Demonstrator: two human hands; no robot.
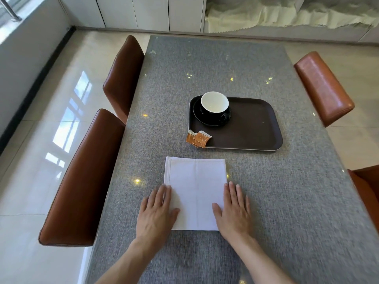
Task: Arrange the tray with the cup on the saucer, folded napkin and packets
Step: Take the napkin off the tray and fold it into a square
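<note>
A white napkin (195, 191) lies flat on the grey table, folded into a near square. My left hand (156, 214) rests palm down on its near left edge. My right hand (232, 212) lies flat on its near right edge. Both hands have their fingers spread and hold nothing. Beyond the napkin sits a dark brown tray (252, 128). In the tray's far left corner a black cup with a white inside (214, 104) stands on a black saucer (200, 117). Two orange packets (198, 138) lie over the tray's near left corner, partly on the table.
The grey table (287, 191) runs away from me. Two brown leather chairs (82, 181) stand along its left side and two orange-brown chairs (324, 87) along its right. Glossy tiled floor lies to the left.
</note>
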